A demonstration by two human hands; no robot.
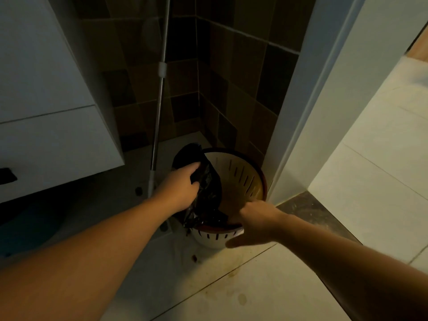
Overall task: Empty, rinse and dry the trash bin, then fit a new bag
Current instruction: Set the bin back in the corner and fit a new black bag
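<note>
In the dim tiled corner, the left hand point(183, 188) grips the crinkled black plastic bag point(206, 193) over the round slotted white plastic bin point(240, 174), apparently lining it, while the right hand point(252, 222), fingers curled, clasps the near rim to steady it.

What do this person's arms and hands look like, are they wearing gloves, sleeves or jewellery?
Both arms are bare as far as the picture shows, with no sleeves in view. The left hand and the right hand wear no gloves. I see no watch, bracelet or ring, though the light is dim and some fingers are hidden.
</note>
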